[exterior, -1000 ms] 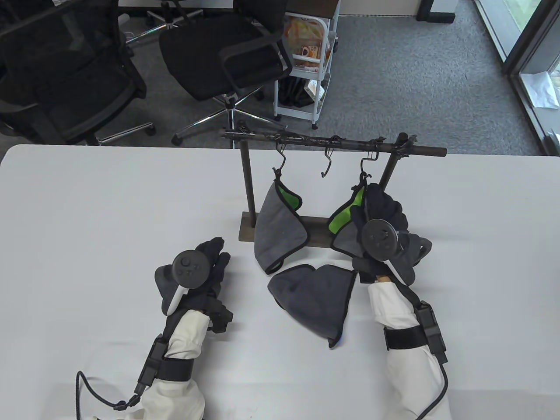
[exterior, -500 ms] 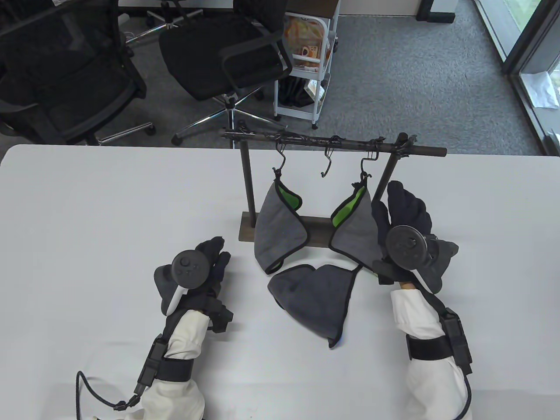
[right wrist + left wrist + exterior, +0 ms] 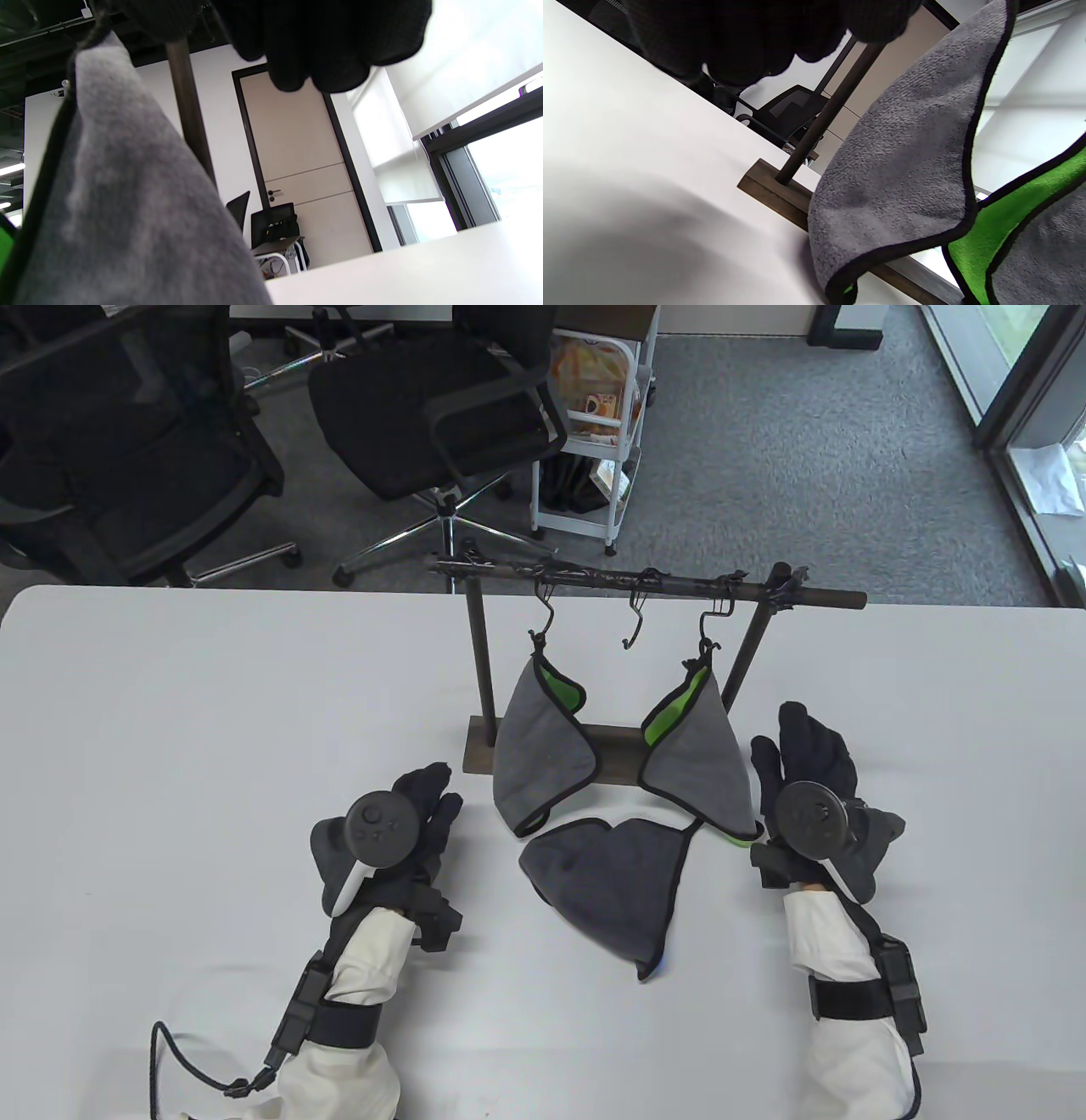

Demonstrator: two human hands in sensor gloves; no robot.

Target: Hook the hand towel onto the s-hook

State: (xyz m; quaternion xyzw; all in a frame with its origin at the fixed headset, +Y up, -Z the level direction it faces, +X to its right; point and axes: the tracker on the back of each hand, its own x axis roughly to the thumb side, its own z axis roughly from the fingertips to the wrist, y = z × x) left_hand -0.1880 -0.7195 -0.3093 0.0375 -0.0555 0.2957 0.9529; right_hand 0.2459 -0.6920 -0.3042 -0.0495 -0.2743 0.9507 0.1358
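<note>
A dark rack (image 3: 649,583) stands on a wooden base (image 3: 615,753) and carries three S-hooks. A grey-and-green towel (image 3: 543,751) hangs from the left hook (image 3: 545,621). Another one (image 3: 700,755) hangs from the right hook (image 3: 708,632). The middle hook (image 3: 635,623) is bare. A third grey towel (image 3: 615,882) lies flat on the table in front of the base. My right hand (image 3: 806,780) is open and empty just right of the right towel. My left hand (image 3: 416,814) rests on the table left of the rack, holding nothing. The left wrist view shows the left towel (image 3: 903,169) close up.
The white table (image 3: 170,729) reaches to its far edge behind the rack. Black office chairs (image 3: 424,407) and a white trolley (image 3: 594,432) stand on the carpet beyond it.
My right hand let go of the right towel near its hook and drew back down and to the right. That towel now hangs free. My left hand shifted slightly right.
</note>
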